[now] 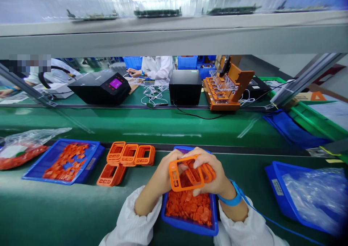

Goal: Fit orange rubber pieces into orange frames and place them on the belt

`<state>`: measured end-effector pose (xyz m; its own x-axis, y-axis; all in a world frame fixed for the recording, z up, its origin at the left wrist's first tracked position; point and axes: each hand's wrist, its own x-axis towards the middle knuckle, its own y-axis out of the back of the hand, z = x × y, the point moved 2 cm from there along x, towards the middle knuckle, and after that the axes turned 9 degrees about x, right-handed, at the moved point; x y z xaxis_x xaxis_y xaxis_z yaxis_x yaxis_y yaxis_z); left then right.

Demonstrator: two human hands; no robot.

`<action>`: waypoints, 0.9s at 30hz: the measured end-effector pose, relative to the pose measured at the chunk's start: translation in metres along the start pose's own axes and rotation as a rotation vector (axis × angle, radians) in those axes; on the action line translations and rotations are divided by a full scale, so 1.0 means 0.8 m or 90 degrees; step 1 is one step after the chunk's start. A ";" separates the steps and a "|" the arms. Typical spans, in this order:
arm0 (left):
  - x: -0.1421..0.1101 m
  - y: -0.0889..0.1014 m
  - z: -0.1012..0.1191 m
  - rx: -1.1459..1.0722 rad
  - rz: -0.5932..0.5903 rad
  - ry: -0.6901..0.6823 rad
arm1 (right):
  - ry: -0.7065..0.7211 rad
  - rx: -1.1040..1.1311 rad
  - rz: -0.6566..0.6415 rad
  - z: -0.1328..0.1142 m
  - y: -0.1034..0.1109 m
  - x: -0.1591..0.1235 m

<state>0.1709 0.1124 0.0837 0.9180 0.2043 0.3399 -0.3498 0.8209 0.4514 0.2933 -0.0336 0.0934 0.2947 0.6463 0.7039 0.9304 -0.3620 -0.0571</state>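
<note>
My left hand (164,169) is closed on the left side of an orange plastic frame (187,188), a rounded rectangle with a large window and small cut-outs. In my right hand (218,169) are several more orange frames (208,171), its fingers wrapped round them and reaching the right edge of the front frame. Both hands hover over a blue tray (190,229) of small orange plastic pieces (190,206). Left of my hands, several stacks of like frames (130,154) lie on the green mat. A blue wrist strap (231,199) circles my right wrist.
Another blue tray (29,176) with orange bits and a plastic bag (24,148) lie left. At right stands a blue bin (282,202) of clear bags. Across the bench are black boxes (185,88), an orange fixture (227,90) and co-workers (160,68). A shelf (174,41) hangs overhead.
</note>
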 end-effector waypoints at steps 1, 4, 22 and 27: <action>0.000 0.000 0.004 -0.004 0.024 -0.023 | 0.007 0.004 0.026 -0.001 0.001 -0.002; -0.003 -0.010 0.011 -0.028 0.070 -0.065 | 0.039 -0.002 0.116 -0.003 0.001 -0.008; -0.014 -0.019 0.014 -0.029 0.248 -0.133 | -0.099 0.211 0.239 0.021 -0.010 -0.023; -0.013 -0.011 0.014 0.021 0.263 -0.156 | -0.091 0.144 0.230 0.015 0.001 -0.017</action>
<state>0.1622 0.0972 0.0850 0.6312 0.3751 0.6789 -0.6855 0.6793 0.2620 0.2928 -0.0344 0.0755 0.6221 0.5970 0.5065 0.7816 -0.4356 -0.4465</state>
